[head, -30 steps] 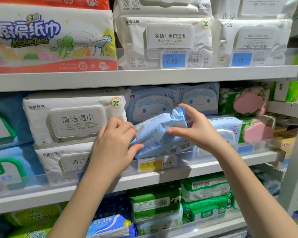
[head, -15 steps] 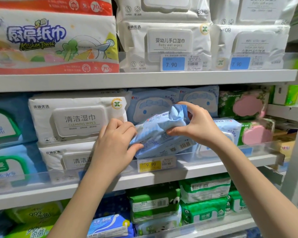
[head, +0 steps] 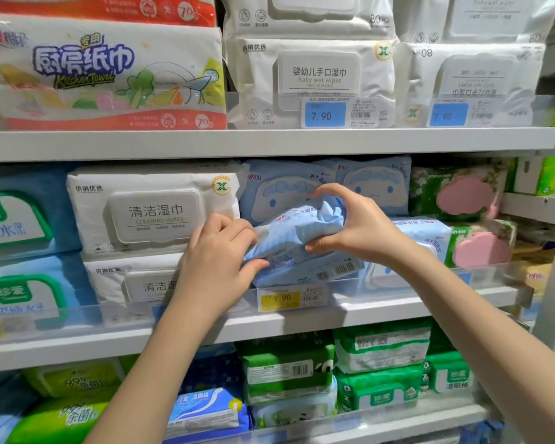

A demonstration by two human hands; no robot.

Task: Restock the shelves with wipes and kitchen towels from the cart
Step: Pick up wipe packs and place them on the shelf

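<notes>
White upper shelf [head: 269, 144] carries a kitchen towel pack [head: 109, 75] beside baby wipes [head: 318, 78]; the lower shelf [head: 382, 314] carries stacked cleaning wipes [head: 154, 209].

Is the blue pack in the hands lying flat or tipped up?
Tipped up. The blue pack slants with its barcode side facing out, lower edge behind the clear rail; the left hand and right hand grip its ends.

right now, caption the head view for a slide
Left hand and right hand grip a crumpled light blue plastic wipes pack.

Cleaning wipes [head: 154, 213] close left, blue pack [head: 422, 230] right.
</notes>
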